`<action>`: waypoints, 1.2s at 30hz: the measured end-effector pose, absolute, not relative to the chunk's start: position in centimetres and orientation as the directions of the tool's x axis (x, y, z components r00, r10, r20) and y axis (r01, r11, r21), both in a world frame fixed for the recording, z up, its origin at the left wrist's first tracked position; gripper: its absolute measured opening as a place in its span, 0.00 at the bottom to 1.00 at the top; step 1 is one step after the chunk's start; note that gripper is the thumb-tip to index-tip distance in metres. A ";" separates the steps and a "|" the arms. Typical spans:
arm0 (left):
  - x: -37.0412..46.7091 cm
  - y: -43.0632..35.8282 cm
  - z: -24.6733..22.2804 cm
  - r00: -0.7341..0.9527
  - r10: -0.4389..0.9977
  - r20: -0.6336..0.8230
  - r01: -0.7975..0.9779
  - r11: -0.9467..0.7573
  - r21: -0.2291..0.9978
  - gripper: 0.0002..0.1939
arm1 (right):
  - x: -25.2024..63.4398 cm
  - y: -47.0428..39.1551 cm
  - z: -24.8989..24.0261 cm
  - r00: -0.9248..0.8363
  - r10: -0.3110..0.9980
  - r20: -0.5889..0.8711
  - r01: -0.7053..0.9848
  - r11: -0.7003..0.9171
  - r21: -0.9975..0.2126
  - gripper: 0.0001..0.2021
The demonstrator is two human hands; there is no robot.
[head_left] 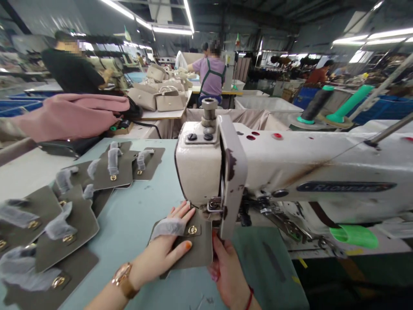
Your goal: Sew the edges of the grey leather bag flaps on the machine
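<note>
A grey-brown panel (201, 247) with a gold clasp (192, 230) and a strap wrapped in white film (169, 227) lies under the head of a white sewing machine (200, 168). My left hand (167, 249) rests on the panel, its fingers spread and partly beneath the wrapped strap. At the panel's right edge, my right hand (227, 269) pinches that edge between thumb and fingers, just below the machine's front arm. The needle area is mostly hidden behind the machine head.
Several similar panels (69, 224) overlap on the blue-green table (129, 224) at left. Pink material (74, 116) lies beyond them. Thread cones (318, 104) stand behind the machine. Beige bags (169, 100) and a person in purple (213, 73) are farther back.
</note>
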State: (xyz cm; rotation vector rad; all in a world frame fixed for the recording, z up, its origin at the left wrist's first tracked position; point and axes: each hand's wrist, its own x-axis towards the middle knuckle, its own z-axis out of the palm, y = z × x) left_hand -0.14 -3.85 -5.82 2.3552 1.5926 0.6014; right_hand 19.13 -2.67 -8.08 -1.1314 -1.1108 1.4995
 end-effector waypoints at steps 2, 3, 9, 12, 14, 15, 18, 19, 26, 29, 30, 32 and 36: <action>-0.8 -2.3 -4.1 0.399 0.899 0.183 0.813 -0.439 0.383 0.34 | 19.4 -2.1 -7.4 -0.176 0.971 -0.162 -0.158 -0.190 -0.969 0.14; -1.1 -2.0 -3.4 0.419 0.891 0.176 0.810 -0.454 0.371 0.33 | 19.6 -1.7 -7.1 -0.178 0.973 -0.146 -0.137 -0.171 -0.976 0.12; -1.0 -2.3 -1.8 0.376 0.918 0.130 0.834 -0.396 0.384 0.25 | 19.4 -1.0 -6.9 -0.164 0.983 -0.078 -0.090 -0.094 -0.991 0.11; -0.5 -2.5 -2.0 0.288 0.950 0.122 0.828 -0.311 0.466 0.23 | 19.2 -1.2 -7.0 -0.211 0.974 -0.083 -0.131 -0.113 -0.985 0.12; -0.2 -2.3 -2.3 0.308 0.943 0.129 0.845 -0.333 0.418 0.22 | 19.4 -1.1 -7.0 -0.229 0.970 -0.077 -0.117 -0.106 -0.988 0.13; -0.1 -2.1 -2.4 0.339 0.930 0.139 0.861 -0.366 0.352 0.22 | 19.5 -0.9 -6.9 -0.236 0.969 -0.071 -0.094 -0.096 -0.991 0.13; 0.1 -1.5 -2.2 0.418 0.891 0.177 0.890 -0.441 0.114 0.20 | 20.3 -0.3 -6.5 -0.280 0.959 -0.049 -0.017 -0.056 -0.998 0.14; 0.2 -1.4 -2.0 0.436 0.880 0.188 0.891 -0.452 0.052 0.18 | 20.6 -0.1 -6.3 -0.298 0.954 -0.035 -0.003 -0.038 -0.999 0.14; 1.4 -0.9 0.8 0.489 0.856 0.170 0.871 -0.471 -0.136 0.10 | 21.7 0.2 -6.0 -0.497 0.840 -0.218 -0.103 -0.307 -0.946 0.10; 1.6 -0.8 0.6 0.486 0.854 0.184 0.872 -0.461 -0.163 0.10 | 21.1 -0.4 -6.6 -0.430 0.851 -0.302 -0.198 -0.416 -0.888 0.14; 1.5 -0.8 0.4 0.486 0.854 0.187 0.872 -0.459 -0.167 0.11 | 20.9 -0.6 -6.8 -0.381 0.872 -0.308 -0.190 -0.400 -0.897 0.16; 1.3 -0.7 -0.3 0.498 0.849 0.178 0.865 -0.472 -0.168 0.13 | 20.4 -0.9 -6.9 -0.307 0.903 -0.301 -0.130 -0.353 -0.926 0.17; 1.0 -1.0 -1.4 0.509 0.849 0.141 0.860 -0.494 -0.128 0.16 | 20.3 -1.2 -6.9 -0.282 0.915 -0.288 -0.055 -0.315 -0.947 0.17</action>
